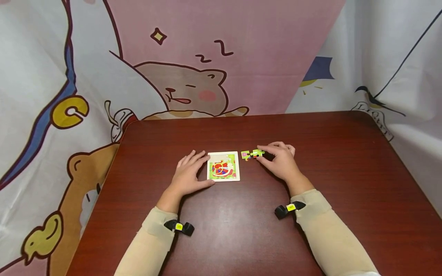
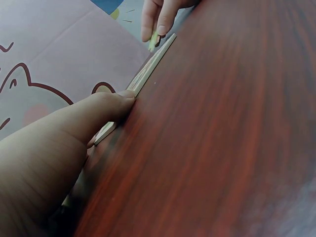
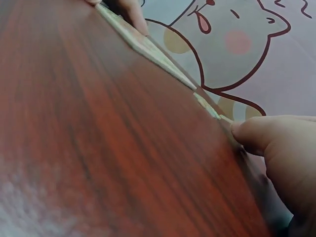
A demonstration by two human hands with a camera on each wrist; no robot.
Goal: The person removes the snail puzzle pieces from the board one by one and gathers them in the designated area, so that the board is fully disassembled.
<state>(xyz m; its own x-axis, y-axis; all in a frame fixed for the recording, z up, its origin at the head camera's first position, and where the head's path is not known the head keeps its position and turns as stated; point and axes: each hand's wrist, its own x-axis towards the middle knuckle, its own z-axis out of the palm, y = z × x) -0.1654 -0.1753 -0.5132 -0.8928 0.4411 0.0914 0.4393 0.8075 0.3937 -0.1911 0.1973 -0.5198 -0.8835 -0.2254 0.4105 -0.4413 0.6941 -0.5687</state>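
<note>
A small square jigsaw puzzle board (image 1: 223,166) with a pale frame and a red snail-like picture lies on the table. My left hand (image 1: 188,174) holds it at its left side, thumb by the near edge and index finger by the far left corner. Its thumb (image 2: 111,106) lies along the frame in the left wrist view. Just right of the board, my right hand (image 1: 281,161) pinches a green puzzle piece (image 1: 257,153) between thumb and index finger. Against that piece's left side is another puzzle piece (image 1: 245,154), green with a pink spot. Whether the two interlock is unclear.
The dark red-brown wooden table (image 1: 228,230) runs back to a cartoon-printed curtain (image 1: 221,88), which hangs behind and at both sides. Black wrist cameras (image 1: 183,227) are strapped over both beige sleeves.
</note>
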